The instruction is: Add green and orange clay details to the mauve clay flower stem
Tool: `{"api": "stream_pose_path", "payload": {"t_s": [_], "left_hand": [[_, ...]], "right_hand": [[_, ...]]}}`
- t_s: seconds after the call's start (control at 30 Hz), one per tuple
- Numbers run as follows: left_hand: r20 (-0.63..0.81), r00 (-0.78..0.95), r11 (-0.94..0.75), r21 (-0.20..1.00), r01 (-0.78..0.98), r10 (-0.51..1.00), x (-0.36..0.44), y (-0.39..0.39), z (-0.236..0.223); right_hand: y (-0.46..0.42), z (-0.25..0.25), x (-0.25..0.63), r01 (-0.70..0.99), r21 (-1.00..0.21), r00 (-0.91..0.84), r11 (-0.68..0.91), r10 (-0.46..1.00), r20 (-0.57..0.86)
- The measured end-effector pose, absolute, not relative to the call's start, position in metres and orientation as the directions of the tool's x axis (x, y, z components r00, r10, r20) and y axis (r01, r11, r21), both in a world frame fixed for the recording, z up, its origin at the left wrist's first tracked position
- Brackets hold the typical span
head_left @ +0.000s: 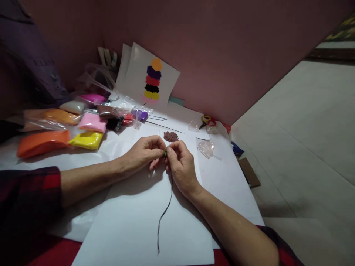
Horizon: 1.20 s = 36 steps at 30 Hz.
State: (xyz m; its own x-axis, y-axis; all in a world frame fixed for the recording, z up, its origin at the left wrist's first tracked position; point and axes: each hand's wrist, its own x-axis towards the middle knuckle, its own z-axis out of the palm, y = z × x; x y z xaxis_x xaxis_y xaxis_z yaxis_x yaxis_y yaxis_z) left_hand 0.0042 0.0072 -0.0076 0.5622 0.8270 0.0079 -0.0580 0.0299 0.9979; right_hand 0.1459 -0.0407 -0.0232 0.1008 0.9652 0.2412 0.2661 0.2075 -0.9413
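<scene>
My left hand [144,153] and my right hand [180,164] meet over a white sheet [133,221], fingertips pinched together on a small green piece [165,153] at the top of a thin dark stem [165,210]. The stem trails down the paper toward me. A brownish-purple clay flower [171,136] lies on the paper just beyond my fingers, not touched by either hand.
Bags of coloured clay lie at the left: orange [41,142], yellow [87,139], pink [92,122], white [72,107], purple [140,115]. A sheet with stacked colour blobs [153,79] leans on the pink wall. Scissors [206,121] and crumpled plastic wrap [205,147] lie at the right.
</scene>
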Motion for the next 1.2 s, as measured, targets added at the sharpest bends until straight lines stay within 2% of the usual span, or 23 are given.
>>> {"api": "stream_pose_path", "payload": {"t_s": [0.53,1.2], "left_hand": [[-0.006,0.506,0.050,0.996,-0.073,0.862,0.0042,0.0047,-0.0041],[-0.008,0.526,0.044,0.997,-0.057,0.850,0.0033,0.0035,-0.0022]], "right_hand": [[-0.0413,-0.0213,0.1448,0.217,-0.951,0.077,0.222,0.967,0.243],[-0.0417,-0.0209,0.1452,0.215,-0.950,0.072,0.227,0.966,0.247]]}}
